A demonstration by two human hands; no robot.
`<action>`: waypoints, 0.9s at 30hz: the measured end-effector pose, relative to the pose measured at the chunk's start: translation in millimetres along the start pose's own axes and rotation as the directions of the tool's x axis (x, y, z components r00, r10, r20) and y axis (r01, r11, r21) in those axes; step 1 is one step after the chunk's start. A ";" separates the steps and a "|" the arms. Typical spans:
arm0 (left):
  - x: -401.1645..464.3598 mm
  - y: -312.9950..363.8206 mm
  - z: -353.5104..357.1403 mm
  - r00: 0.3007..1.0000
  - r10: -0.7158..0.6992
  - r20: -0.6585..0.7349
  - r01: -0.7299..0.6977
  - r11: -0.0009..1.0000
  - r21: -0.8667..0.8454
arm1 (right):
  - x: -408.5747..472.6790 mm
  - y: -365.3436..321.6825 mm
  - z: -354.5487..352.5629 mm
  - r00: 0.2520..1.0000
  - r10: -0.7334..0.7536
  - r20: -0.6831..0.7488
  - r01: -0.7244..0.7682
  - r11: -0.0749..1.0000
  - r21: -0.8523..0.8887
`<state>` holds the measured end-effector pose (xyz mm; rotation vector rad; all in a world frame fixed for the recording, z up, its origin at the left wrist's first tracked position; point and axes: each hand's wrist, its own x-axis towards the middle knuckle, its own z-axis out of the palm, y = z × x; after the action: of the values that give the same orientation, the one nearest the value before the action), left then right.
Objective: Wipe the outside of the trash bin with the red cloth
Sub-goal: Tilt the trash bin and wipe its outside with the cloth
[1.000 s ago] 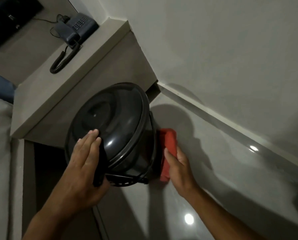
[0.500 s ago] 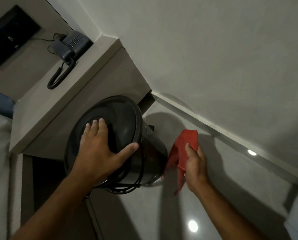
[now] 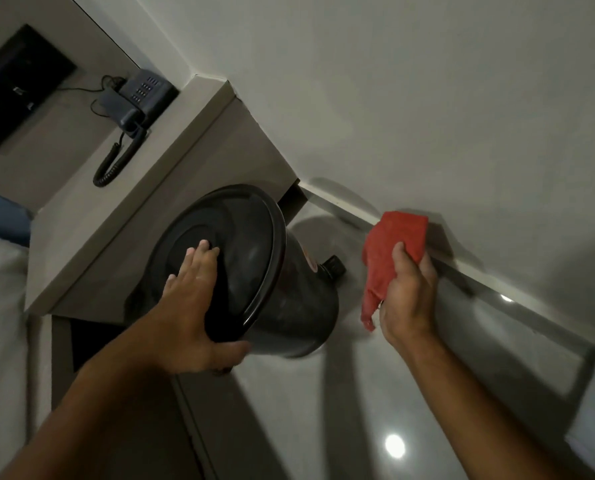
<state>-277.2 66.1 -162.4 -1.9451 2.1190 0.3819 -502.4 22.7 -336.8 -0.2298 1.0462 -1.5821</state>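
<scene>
Trash bin (image 3: 289, 299), black with lid shut, stands tilted on the glossy floor (image 3: 323, 410) just beside the grey bedside unit (image 3: 143, 216). Left hand (image 3: 192, 306) lies spread flat on the lid (image 3: 219, 258), thumb under the rim. Right hand (image 3: 406, 292) pinches the red cloth (image 3: 389, 247), held clear of the bin. Corded telephone (image 3: 140, 98) sits on the unit.

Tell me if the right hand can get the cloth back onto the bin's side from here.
Probably yes: the right hand holds the red cloth beside the bin's bare side, nothing between.
</scene>
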 end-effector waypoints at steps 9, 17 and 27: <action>3.1 14.0 -1.9 0.903 -0.084 -0.421 0.137 0.986 0.098 | -19.7 -4.8 10.4 0.988 -0.093 0.121 0.101 0.993 -0.062; -12.2 -18.5 -15.3 0.834 -0.108 -0.542 0.080 0.994 -0.074 | -103.8 30.5 114.8 0.562 -0.259 0.786 0.696 0.662 -0.279; -15.5 -37.9 -13.2 0.880 -0.079 -0.468 0.037 0.994 -0.099 | -7.4 81.8 1.7 0.851 -0.096 0.516 0.413 0.730 -0.545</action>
<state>-238.1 73.0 -145.9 -2.3383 2.3459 -0.0250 -442.3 33.8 -391.7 -1.2240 1.1712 -1.2501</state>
